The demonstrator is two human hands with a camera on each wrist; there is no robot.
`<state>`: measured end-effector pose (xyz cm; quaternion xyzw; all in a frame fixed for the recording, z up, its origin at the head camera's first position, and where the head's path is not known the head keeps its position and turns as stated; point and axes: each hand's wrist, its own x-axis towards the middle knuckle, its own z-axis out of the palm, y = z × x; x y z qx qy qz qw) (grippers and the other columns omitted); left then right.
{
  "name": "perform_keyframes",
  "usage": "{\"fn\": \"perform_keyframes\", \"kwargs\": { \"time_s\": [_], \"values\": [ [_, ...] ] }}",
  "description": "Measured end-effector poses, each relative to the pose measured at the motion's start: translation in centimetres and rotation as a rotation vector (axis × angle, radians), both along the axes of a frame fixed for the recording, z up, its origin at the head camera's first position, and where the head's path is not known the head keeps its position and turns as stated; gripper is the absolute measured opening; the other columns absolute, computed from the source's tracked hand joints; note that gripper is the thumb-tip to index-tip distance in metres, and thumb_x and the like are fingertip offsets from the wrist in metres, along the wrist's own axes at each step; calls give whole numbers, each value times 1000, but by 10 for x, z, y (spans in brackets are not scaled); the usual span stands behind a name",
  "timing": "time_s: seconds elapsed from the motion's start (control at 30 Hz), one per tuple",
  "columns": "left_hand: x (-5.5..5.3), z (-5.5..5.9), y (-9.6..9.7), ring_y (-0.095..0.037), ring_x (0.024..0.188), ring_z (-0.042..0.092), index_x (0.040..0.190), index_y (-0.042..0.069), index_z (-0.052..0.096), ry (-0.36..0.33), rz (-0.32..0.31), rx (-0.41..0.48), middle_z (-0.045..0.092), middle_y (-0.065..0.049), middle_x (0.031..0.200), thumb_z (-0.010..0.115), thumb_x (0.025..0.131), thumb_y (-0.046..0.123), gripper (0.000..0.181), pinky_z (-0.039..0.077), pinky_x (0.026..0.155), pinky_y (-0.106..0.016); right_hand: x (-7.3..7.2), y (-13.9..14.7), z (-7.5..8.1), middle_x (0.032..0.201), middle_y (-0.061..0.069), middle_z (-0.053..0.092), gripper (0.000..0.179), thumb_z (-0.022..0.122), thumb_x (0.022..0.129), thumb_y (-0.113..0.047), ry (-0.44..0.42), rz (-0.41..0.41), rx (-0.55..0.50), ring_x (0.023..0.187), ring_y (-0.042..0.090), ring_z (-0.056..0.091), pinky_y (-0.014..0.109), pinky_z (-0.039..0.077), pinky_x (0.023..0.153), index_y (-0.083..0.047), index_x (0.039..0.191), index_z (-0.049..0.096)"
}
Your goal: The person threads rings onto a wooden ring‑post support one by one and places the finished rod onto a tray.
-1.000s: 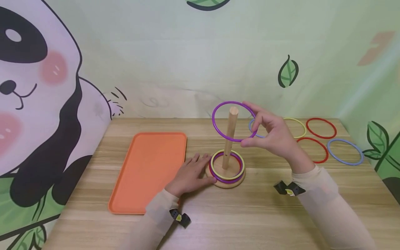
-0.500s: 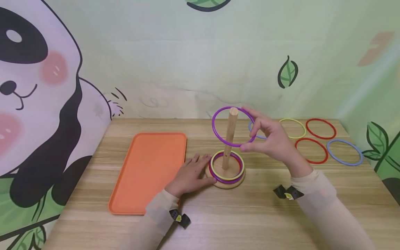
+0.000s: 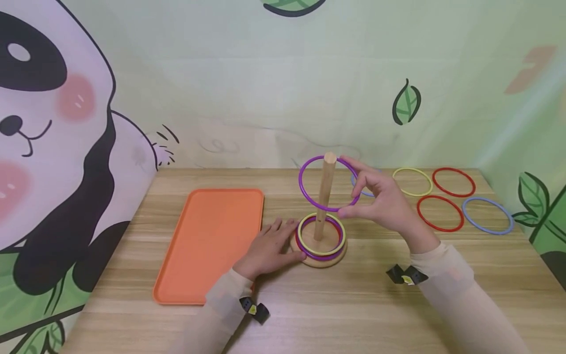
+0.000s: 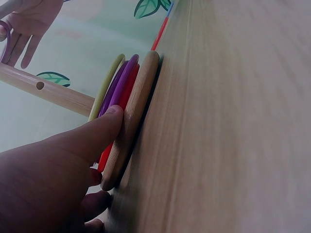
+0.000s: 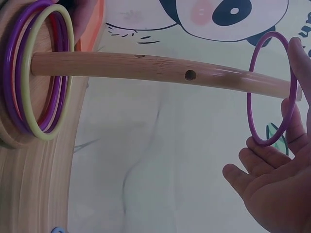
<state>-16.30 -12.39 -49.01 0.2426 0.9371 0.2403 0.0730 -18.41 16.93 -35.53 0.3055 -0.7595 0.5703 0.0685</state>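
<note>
My right hand (image 3: pixel 384 199) pinches a thin purple ring (image 3: pixel 305 194) at its right side, thumb below and fingers above. In the right wrist view the held ring encircles the wooden post (image 5: pixel 146 68) near its top end. The post rises from a round wooden base (image 3: pixel 320 263). Around its foot lie stacked rings: a yellow ring (image 3: pixel 343 241) on top, with purple rings (image 4: pixel 127 80) and a red one beneath. My left hand (image 3: pixel 267 250) rests beside the base with fingers extended, its thumb touching the stack and base edge.
An orange tray (image 3: pixel 212 246) lies left of the stand, partly under my left hand. On the right of the table are a yellow ring (image 3: pixel 412 195), two red rings (image 3: pixel 453 195) and blue rings (image 3: pixel 488 232), one partly behind my right hand. A printed cloth stands behind.
My right hand has lowered the purple ring a little, from around the post's tip to slightly below it. The left hand stays in place at the base.
</note>
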Motion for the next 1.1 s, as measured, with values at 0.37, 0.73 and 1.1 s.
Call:
{"fn": "perform_keyframes", "kwargs": {
  "time_s": [0.37, 0.73, 1.1],
  "values": [
    [0, 1, 0, -42, 158, 23, 167, 18, 36, -3, 1, 10, 36, -12, 169, 67, 97, 62, 88, 18, 128, -59, -1, 0, -6, 159, 16, 51, 40, 94, 68, 10, -12, 1, 2, 152, 34, 40, 57, 30, 124, -9, 75, 59],
    [1, 2, 0, -41, 159, 22, 167, 21, 35, -12, 1, 10, 36, -11, 169, 67, 96, 62, 88, 18, 128, -58, -2, 1, -16, 158, 17, 51, 39, 94, 68, 9, -16, -3, 7, 153, 34, 39, 43, 29, 127, -9, 75, 60],
    [1, 4, 0, -40, 159, 21, 167, 21, 34, -16, 4, 8, 36, -10, 169, 67, 96, 63, 89, 17, 129, -57, -1, 1, -27, 159, 14, 51, 39, 95, 69, 6, -33, -6, 22, 153, 31, 39, 53, 26, 127, -10, 75, 61]
  ]
}}
